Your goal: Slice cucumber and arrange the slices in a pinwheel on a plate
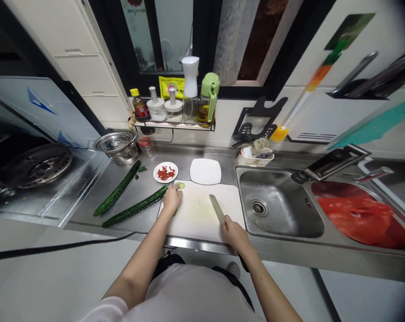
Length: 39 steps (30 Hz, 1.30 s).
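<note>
My left hand point(172, 201) is at the left edge of the white cutting board point(195, 228), its fingers curled down over a cucumber piece that they mostly hide. A pale green cut face point(181, 185) shows beside the fingertips. One long dark green cucumber point(135, 210) lies on the counter with its far end by that hand. Another cucumber point(118, 188) lies further left. In my right hand point(234, 232) is a kitchen knife point(216, 208), its blade slanting up and left above the board's right part. Wet greenish marks show on the board's middle.
Behind the board are a plate of chopped red pieces point(166, 172) and a white square dish point(205, 171). A steel sink point(279, 228) adjoins on the right, with a red plastic bag point(356, 219) beyond. A lidded pot point(118, 147) and condiment rack point(175, 125) stand at the back.
</note>
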Motion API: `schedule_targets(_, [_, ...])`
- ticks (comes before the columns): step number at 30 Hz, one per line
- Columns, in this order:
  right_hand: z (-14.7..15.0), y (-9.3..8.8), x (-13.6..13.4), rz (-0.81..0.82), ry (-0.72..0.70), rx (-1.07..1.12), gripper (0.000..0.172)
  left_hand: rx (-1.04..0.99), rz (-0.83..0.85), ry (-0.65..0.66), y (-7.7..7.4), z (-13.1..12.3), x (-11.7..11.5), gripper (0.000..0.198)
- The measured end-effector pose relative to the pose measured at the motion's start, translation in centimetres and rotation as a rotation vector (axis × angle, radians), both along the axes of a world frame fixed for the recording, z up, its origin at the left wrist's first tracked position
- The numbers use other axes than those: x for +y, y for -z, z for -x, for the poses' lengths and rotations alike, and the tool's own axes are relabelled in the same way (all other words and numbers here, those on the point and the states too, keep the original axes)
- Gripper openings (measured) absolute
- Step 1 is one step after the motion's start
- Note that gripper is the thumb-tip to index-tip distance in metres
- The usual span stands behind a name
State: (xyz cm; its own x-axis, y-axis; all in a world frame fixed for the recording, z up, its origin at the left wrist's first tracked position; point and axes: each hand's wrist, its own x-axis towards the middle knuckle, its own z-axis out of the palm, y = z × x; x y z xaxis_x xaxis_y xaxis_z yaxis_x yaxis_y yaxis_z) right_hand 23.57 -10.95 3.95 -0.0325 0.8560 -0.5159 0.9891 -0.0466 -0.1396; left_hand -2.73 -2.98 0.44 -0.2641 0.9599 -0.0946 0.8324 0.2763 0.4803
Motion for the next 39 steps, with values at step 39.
schedule_targets(39, [0.2,-0.7,-1.6,-0.037,-0.117,0.034,0.028,-0.147,0.09,0.185,2.4,-5.2,-0.6,0.018])
